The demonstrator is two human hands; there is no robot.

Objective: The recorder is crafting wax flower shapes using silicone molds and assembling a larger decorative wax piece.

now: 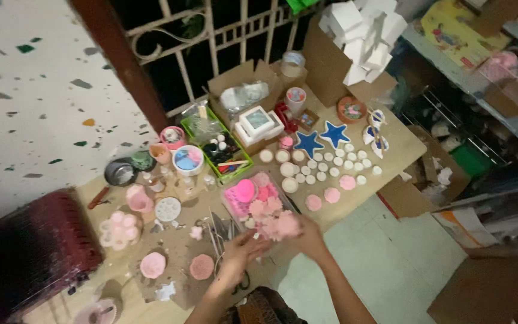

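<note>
My left hand [239, 252] and my right hand [307, 235] meet over the near edge of a low brown table [400, 143]. Between them they hold a cluster of pale pink flower-shaped casts [274, 223]. The cluster sits at the near end of a clear tray [235, 207] filled with pink shapes, including a round bright pink piece [245, 190]. The fingers of both hands curl around the pink pieces; which exact piece each hand grips is blurred.
Two blue stars [322, 139] and several small white discs [325, 165] lie right of the tray. A green basket [218, 144], paint cups [187, 159], pink moulds [139, 198] and cardboard boxes [325, 60] crowd the table. A dark red suitcase [31, 252] stands at the left.
</note>
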